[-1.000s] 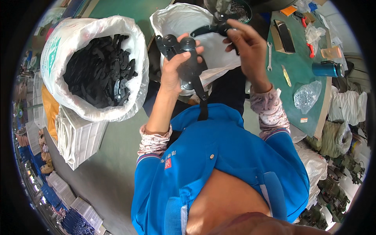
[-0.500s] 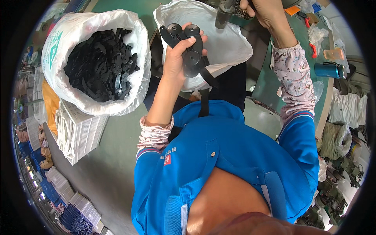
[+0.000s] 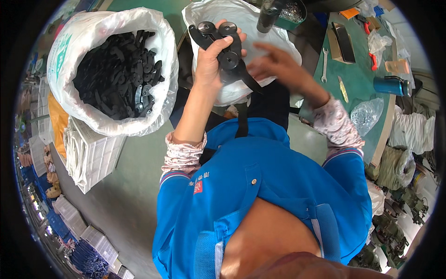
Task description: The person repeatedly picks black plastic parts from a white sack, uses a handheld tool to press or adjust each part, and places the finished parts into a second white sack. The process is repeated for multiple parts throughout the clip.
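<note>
**Left hand grips black parts over the bag**

From where I stand, the person's left hand [image 3: 211, 60] is wrapped around a bunch of black parts [image 3: 229, 59], the thumb pressed across them. They are over the white bag [image 3: 197, 18], which sits at the knees with its mouth open. Three round heads show in the bunch; one curved arm sticks out toward the bag's left side, and a longer one slants down near its lower edge.

The right hand [image 3: 278, 67] is by the bag's right side, just beside the bunch. It is blurred; the fingers look extended, and I cannot tell whether they pinch anything small.

Left of the bag stands a big white sack [image 3: 60, 88], its rim rolled outward, holding a heap of loose black pieces [image 3: 116, 74]. A pale crate [image 3: 97, 153] is lower down, also left of the bag.

At the bag's upper right corner are a dark cylinder [image 3: 268, 18] and a green tub [image 3: 293, 25] of shiny bits [image 3: 291, 11]. Right of the bag, the green surface [image 3: 360, 88] carries a wrench [image 3: 324, 65], a yellow knife [image 3: 343, 89], a black slab [image 3: 344, 42] and a clear pouch [image 3: 367, 115]; a blue bottle [image 3: 389, 86] is farthest from the bag.
</note>
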The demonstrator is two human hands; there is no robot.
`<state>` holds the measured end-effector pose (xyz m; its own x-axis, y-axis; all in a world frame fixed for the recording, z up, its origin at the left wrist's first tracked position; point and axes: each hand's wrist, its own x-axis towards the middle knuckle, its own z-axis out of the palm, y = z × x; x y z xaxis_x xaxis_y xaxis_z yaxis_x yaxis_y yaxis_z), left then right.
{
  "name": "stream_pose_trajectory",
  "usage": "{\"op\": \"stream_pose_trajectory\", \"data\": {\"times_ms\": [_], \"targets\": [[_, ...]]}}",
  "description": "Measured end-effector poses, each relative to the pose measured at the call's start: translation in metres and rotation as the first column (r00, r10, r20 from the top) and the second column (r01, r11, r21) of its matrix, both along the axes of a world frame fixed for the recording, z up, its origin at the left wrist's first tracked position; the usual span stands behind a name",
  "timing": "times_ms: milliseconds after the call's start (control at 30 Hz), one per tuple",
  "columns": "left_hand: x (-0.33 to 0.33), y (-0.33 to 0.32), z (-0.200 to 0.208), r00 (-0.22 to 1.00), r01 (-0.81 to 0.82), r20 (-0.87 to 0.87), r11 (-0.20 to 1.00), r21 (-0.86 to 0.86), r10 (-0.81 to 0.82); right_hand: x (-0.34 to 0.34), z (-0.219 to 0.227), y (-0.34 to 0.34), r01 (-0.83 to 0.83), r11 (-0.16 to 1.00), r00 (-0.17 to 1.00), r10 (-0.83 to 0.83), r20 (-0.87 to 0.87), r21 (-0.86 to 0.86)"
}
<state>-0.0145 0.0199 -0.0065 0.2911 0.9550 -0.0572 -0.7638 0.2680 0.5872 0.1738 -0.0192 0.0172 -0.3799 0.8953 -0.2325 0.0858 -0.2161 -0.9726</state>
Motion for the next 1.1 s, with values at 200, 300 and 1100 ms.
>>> {"op": "stream_pose_trajectory", "data": {"times_ms": [200,300,1100], "targets": [[0.003,-0.008,-0.002,0.996,0.038,-0.080,0.998,-0.050,-0.041,-0.011,0.015,-0.038,-0.297,0.874,0.950,0.230,-0.212,-0.384],[-0.001,-0.006,-0.005,0.994,0.026,-0.110,0.999,-0.035,-0.030,-0.003,0.009,-0.056,-0.071,0.993,0.992,0.080,0.094,-0.094],[0.013,-0.022,0.010,0.915,0.118,-0.379,0.991,-0.069,-0.136,0.026,0.116,0.086,0.401,0.855,0.908,-0.420,-0.016,0.329]]}}
